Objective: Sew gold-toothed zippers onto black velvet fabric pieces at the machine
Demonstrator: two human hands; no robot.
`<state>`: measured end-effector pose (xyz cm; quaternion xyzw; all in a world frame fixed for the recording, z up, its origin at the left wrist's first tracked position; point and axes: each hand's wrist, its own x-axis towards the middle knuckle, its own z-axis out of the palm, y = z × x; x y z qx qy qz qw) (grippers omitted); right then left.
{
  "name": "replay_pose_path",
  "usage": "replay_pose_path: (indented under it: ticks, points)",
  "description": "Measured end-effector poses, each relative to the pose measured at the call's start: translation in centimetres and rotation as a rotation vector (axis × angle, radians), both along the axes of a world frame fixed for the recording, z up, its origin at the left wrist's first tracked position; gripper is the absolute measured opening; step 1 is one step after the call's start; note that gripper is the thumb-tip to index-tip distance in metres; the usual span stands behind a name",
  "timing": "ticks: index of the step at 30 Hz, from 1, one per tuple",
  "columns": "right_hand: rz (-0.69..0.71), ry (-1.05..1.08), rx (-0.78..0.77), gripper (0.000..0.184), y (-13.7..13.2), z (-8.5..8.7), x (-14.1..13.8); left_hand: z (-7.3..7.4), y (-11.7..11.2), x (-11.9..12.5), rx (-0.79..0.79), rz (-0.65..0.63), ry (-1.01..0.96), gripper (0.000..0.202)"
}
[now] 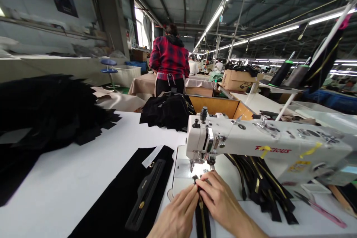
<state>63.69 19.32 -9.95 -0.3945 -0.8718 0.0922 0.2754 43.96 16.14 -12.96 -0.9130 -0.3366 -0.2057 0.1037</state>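
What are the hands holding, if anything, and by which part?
A black zipper strip, pinched or pressed near its far end by the left hand and right hand.

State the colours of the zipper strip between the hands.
Black zipper strip with gold teeth, seen in the head view.

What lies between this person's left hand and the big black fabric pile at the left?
The head view shows a flat black fabric panel on the white tabletop, a long dark strip upon it.
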Motion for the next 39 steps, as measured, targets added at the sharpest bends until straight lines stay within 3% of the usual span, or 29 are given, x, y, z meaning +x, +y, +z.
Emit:
replay_pose_path:
  ticks: [4,10,15,18,21,25,28,31,35,39]
  points:
    - [-0.002,-0.039,-0.02,0.032,0.1,-0.1,-0.4,0.0,0.0,-1.6,-0.029,0.049,-0.024,0.057]
    - [0.069,-0.046,-0.045,0.04,0.3,-0.2,-0.5,0.7,-0.7,-5.4,-0.178,0.443,0.206,0.064]
    - [0.093,-0.047,-0.063,0.044,0.0,-0.2,-0.6,2.0,0.6,-5.4,-0.245,0.496,0.353,0.063]
    - [0.09,-0.048,-0.065,0.046,0.0,-0.2,-0.7,2.4,1.6,-4.8,-0.349,0.559,0.183,0.059]
    - [0.093,-0.049,-0.048,0.048,0.1,-0.4,-0.7,2.6,1.7,-3.5,-0.51,0.513,-0.146,0.057]
    - [0.11,-0.024,-0.048,0.049,0.2,-0.8,-0.7,3.6,1.1,-1.6,-0.579,0.293,-0.369,0.041]
    - [0.093,0.001,-0.053,0.044,0.1,-0.8,-0.6,4.2,1.3,-1.5,-0.371,0.202,-0.308,0.033]
    - [0.083,-0.003,-0.058,0.04,0.0,-0.5,-0.6,3.4,2.0,-2.6,-0.169,0.099,-0.162,0.045]
    - [0.083,-0.029,-0.071,0.04,0.0,-0.1,-0.7,1.7,2.8,-3.8,-0.097,0.078,-0.08,0.049]
    - [0.077,-0.041,-0.09,0.04,0.0,0.0,-0.8,1.4,3.4,-4.0,-0.114,0.067,-0.056,0.051]
